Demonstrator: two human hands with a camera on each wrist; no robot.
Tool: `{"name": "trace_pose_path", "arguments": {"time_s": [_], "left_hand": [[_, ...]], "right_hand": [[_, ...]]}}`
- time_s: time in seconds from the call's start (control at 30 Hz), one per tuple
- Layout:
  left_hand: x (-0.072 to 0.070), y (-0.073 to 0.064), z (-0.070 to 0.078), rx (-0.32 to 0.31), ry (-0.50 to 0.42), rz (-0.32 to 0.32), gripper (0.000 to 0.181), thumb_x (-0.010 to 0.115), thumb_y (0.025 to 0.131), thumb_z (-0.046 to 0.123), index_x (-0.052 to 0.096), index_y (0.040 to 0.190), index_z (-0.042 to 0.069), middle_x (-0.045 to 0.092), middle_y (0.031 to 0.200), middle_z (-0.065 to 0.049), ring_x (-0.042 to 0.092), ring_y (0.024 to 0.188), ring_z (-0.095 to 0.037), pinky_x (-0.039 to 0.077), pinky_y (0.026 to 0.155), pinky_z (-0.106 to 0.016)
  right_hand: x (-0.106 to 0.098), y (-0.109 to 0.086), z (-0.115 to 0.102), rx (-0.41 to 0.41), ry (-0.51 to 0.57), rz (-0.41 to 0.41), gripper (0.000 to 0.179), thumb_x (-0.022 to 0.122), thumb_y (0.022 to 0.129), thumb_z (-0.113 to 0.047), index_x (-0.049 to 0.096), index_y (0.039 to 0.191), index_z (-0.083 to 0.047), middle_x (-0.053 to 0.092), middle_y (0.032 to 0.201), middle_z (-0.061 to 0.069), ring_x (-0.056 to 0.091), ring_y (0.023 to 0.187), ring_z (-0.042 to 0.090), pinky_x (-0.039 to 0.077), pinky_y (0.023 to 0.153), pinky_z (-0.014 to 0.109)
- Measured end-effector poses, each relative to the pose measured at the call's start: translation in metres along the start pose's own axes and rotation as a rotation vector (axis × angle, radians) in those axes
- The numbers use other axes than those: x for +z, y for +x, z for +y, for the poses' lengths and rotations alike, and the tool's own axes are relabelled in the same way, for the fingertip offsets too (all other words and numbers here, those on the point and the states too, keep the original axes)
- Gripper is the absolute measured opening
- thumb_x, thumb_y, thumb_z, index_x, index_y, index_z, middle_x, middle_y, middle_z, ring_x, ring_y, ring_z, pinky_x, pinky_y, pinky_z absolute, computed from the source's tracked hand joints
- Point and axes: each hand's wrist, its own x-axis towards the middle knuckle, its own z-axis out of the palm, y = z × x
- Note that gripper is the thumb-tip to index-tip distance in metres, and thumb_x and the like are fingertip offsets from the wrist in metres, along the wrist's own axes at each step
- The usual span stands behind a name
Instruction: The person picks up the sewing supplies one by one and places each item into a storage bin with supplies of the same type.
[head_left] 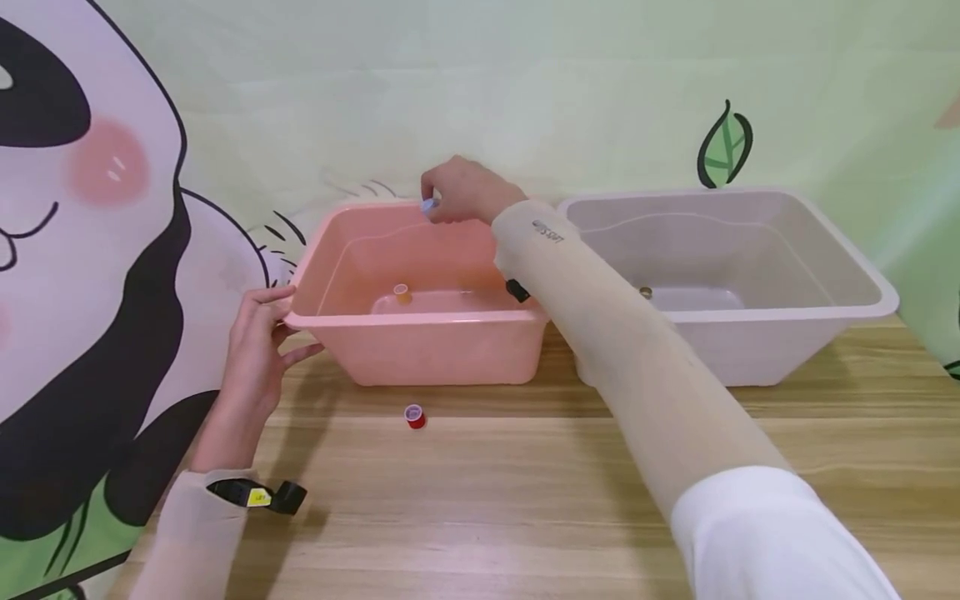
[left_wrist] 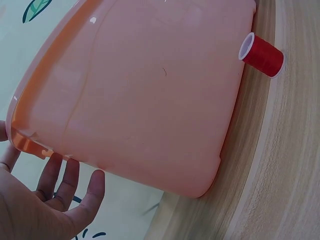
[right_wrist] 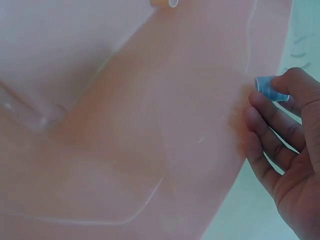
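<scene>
Between thumb and fingers, my right hand (head_left: 468, 190) pinches a small blue thread spool (right_wrist: 270, 89) above the back rim of the pink tub (head_left: 442, 354). My left hand (head_left: 255, 346) grips the tub's left rim, with the thumb at the rim and fingers beneath it in the left wrist view. Inside the tub, an orange-yellow spool (head_left: 402, 293) stands on the floor. A red thread spool (left_wrist: 262, 55) is on the table in front of the pink tub.
To the right stands a grey tub (head_left: 720, 346), partly behind my right forearm. A small brownish spool (head_left: 646, 292) shows inside it. Both tubs stand on a wooden table (head_left: 480, 500) against a printed backdrop (head_left: 585, 92).
</scene>
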Motion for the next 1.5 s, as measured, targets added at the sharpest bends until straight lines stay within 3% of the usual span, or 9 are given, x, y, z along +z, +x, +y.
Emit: {"name": "trace_pose_path", "arguments": {"time_s": [0.43, 0.77, 1.1, 1.33, 1.5], "left_hand": [[0.003, -0.001, -0.002, 0.015, 0.000, 0.005, 0.028, 0.052, 0.103, 0.033, 0.054, 0.128, 0.020, 0.053, 0.133, -0.002, 0.059, 0.107, -0.021, 0.062, 0.076, -0.037], [0.005, -0.003, -0.002, 0.017, -0.013, -0.004, 0.026, 0.051, 0.103, 0.031, 0.053, 0.127, 0.020, 0.054, 0.132, -0.002, 0.060, 0.107, -0.020, 0.062, 0.076, -0.038], [0.004, -0.005, -0.001, 0.021, -0.018, 0.001, 0.026, 0.052, 0.103, 0.032, 0.053, 0.126, 0.019, 0.053, 0.132, -0.003, 0.059, 0.107, -0.021, 0.061, 0.076, -0.038], [0.003, -0.007, -0.002, 0.009, -0.010, 0.016, 0.026, 0.052, 0.103, 0.033, 0.053, 0.126, 0.020, 0.052, 0.133, -0.003, 0.059, 0.106, -0.021, 0.062, 0.076, -0.038], [0.005, -0.008, -0.002, 0.001, -0.038, 0.016, 0.027, 0.054, 0.102, 0.033, 0.053, 0.126, 0.020, 0.053, 0.132, -0.003, 0.060, 0.104, -0.020, 0.062, 0.076, -0.039]], "right_hand": [[-0.003, -0.002, -0.006, 0.039, 0.051, -0.028, 0.029, 0.057, 0.097, -0.028, 0.050, 0.120, -0.013, 0.064, 0.107, 0.002, 0.060, 0.097, 0.018, 0.048, 0.083, 0.030], [-0.003, -0.005, -0.001, -0.019, -0.153, -0.029, 0.038, 0.063, 0.098, -0.045, 0.066, 0.117, -0.013, 0.065, 0.111, 0.002, 0.057, 0.100, 0.019, 0.049, 0.090, 0.034], [-0.001, 0.003, -0.005, -0.194, -0.246, -0.002, 0.027, 0.064, 0.099, -0.026, 0.067, 0.125, -0.016, 0.057, 0.121, 0.007, 0.051, 0.110, 0.023, 0.046, 0.100, 0.037], [0.006, 0.003, -0.009, -0.201, -0.300, -0.020, 0.018, 0.067, 0.098, -0.021, 0.070, 0.116, -0.020, 0.050, 0.135, 0.007, 0.044, 0.125, 0.025, 0.045, 0.104, 0.040], [0.006, 0.004, -0.006, -0.210, -0.334, -0.035, 0.021, 0.069, 0.097, -0.026, 0.070, 0.117, -0.019, 0.051, 0.135, 0.007, 0.044, 0.125, 0.025, 0.046, 0.104, 0.039]]}}
